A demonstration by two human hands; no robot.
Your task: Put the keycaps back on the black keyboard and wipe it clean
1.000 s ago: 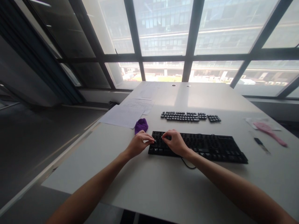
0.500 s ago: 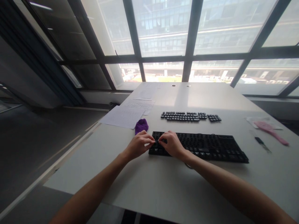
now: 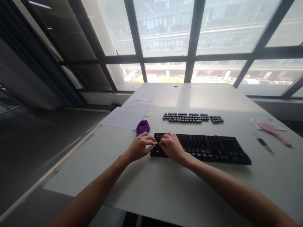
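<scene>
A black keyboard (image 3: 219, 146) lies on the white table, much of its upper area bare of keycaps, while some caps sit along its lower rows. My left hand (image 3: 140, 146) is at the keyboard's left end, thumb and forefinger pinched together. Close beside it, my right hand (image 3: 172, 146) reaches over the left part of the keyboard, its fingertips also pinched and almost meeting the left ones. Whatever lies between the fingertips is too small to make out. Behind the keyboard, loose black keycaps (image 3: 184, 119) are laid out in rows.
A crumpled purple cloth (image 3: 143, 126) rests behind my left hand. Papers (image 3: 125, 118) cover the table's left side. At the right lie a pink brush (image 3: 272, 131), a clear plastic bag (image 3: 279, 126) and a small dark-handled tool (image 3: 265, 145). Windows stand beyond the table.
My right hand has shifted very slightly left, its fingers a little closer to my left fingertips. My left hand stays in place.
</scene>
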